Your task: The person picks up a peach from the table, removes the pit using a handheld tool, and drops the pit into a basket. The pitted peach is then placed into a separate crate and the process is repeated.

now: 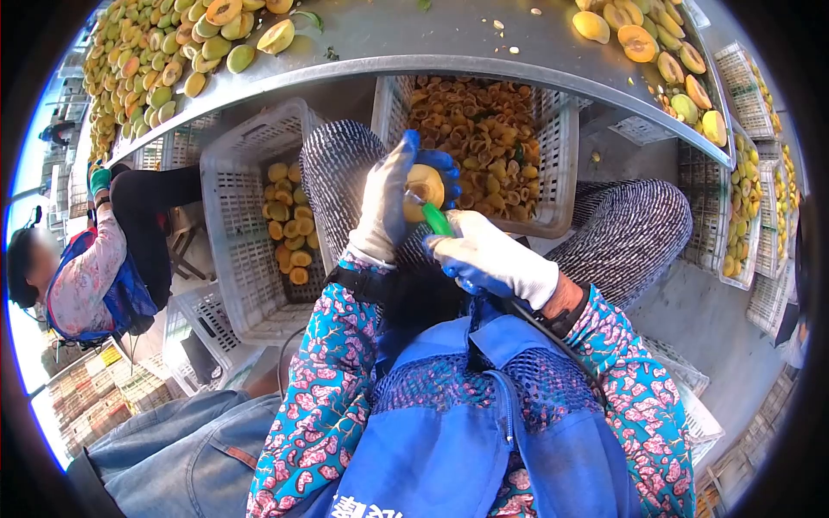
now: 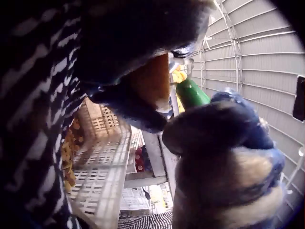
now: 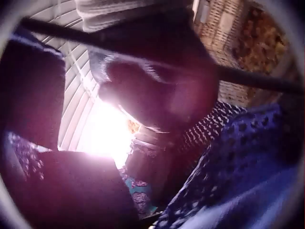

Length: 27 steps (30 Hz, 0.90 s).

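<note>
In the head view my left hand (image 1: 382, 204), in a white glove with blue coating, grips a halved yellow peach (image 1: 425, 180) with its pale cut face up. My right hand (image 1: 509, 263), gloved alike, holds a green-handled tool (image 1: 438, 219) whose thin metal tip meets the lower edge of the peach. From the left wrist, the orange side of the peach (image 2: 155, 83) shows between dark gloved fingers, with the green handle (image 2: 191, 94) beside it. The right wrist view is dark and glary; a glove (image 3: 157, 90) fills its middle, and the tool is hidden there.
Beyond my knees, a white crate (image 1: 563, 164) holds many scooped fruit pieces. Another crate (image 1: 226, 216) at left holds fruit halves. A metal table (image 1: 380, 43) with piled fruit crosses the front. Stacked crates (image 1: 749, 207) stand right; another person (image 1: 95, 276) sits left.
</note>
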### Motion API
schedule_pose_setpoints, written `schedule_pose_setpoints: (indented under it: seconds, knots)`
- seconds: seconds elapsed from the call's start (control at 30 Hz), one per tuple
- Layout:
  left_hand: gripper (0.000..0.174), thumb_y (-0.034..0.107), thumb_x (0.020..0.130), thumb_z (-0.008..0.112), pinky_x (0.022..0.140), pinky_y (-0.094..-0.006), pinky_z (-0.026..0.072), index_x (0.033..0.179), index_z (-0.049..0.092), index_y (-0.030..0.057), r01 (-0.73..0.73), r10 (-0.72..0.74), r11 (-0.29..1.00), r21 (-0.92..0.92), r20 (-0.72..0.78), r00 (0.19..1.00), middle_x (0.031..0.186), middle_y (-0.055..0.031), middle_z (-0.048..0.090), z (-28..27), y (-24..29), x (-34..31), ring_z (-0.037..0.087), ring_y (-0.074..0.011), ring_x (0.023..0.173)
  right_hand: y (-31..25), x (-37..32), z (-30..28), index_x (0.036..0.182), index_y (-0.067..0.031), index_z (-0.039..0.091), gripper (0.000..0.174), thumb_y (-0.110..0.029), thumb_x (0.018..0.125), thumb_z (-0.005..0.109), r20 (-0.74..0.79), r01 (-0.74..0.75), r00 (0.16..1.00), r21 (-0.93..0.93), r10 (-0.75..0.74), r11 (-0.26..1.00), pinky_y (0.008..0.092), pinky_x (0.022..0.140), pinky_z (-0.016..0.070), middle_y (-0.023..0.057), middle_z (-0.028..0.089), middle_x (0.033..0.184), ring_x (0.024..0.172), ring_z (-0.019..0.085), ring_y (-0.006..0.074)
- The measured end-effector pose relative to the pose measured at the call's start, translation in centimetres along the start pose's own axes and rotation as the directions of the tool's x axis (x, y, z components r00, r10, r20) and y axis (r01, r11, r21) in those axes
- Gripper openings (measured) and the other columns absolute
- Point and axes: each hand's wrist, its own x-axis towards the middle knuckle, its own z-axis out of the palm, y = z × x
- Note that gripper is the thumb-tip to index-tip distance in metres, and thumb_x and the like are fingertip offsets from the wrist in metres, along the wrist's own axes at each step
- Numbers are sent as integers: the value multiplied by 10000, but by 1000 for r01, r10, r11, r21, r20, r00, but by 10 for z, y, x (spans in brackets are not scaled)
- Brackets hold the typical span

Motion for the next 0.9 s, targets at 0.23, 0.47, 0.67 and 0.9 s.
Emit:
schedule_pose_setpoints:
  seconds: [0.23,0.47,0.67,0.9]
  knots:
    - [519,475,919,548,662,-360,568,963,628,-35,-12,21,952,-304,28,999,855,-152,667,13,4,2,660,-251,697,2,0,-2,992,0,555,180,-156,903,562,76,32,995,424,-71,905,213,363,315,-34,431,609,384,362,49]
    - [398,355,937,582,622,-302,548,909,644,-37,-320,315,918,236,61,947,807,-141,684,1,-5,0,665,-216,673,3,-2,4,952,-16,530,154,-162,907,548,-3,53,999,0,-53,999,213,352,294,-42,447,607,370,350,35]
    - [378,331,943,568,557,-358,569,906,626,-41,-28,24,998,47,83,996,780,-165,671,9,9,-3,658,-248,595,14,-1,-18,984,-59,538,116,-153,955,476,383,-262,924,633,-1,728,220,353,299,-54,448,603,357,332,29]
    - [316,322,892,647,525,-235,471,864,667,7,-48,17,947,318,97,995,723,-49,636,-13,-8,13,577,-102,595,25,-2,-20,1024,-21,543,212,-209,977,457,419,-285,908,643,-14,711,209,368,288,-73,408,602,370,342,19]
